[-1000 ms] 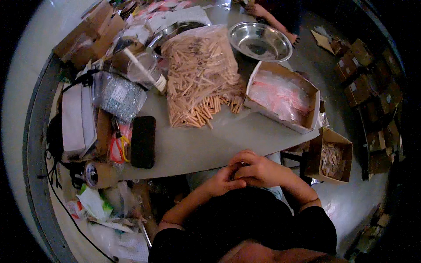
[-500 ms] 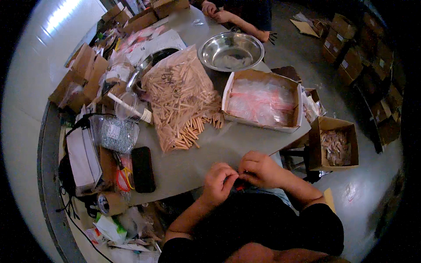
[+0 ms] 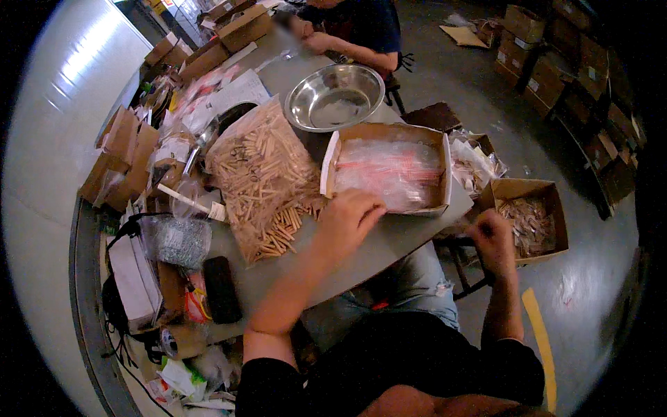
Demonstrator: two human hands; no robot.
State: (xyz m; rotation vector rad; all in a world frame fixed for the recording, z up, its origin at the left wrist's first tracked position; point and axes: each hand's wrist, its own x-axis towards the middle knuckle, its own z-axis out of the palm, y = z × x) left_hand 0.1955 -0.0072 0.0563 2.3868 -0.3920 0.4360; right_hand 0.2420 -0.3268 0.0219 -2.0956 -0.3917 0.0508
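My left hand (image 3: 347, 217) reaches over the grey table (image 3: 389, 240) to the near edge of a cardboard box of clear plastic bags (image 3: 389, 170), its fingers curled at the bags. Just left of it lies a big clear bag of wooden pegs (image 3: 260, 177), with loose pegs (image 3: 281, 233) spilled beside it. My right hand (image 3: 495, 240) is out past the table's right edge, close to an open cardboard box of small packed bags (image 3: 531, 217) on the floor. Its fingers look closed; whether it holds anything is not visible.
A steel bowl (image 3: 335, 97) stands behind the box of bags, and another person (image 3: 347, 31) sits at the table's far end. A bag of small metal parts (image 3: 175, 240), a black case (image 3: 221, 288), tape and cartons crowd the left side. Cardboard boxes (image 3: 556, 62) line the floor at right.
My hands were together at my lap. Now they have parted: the left has gone forward to the box of clear bags, the right out toward the floor box.
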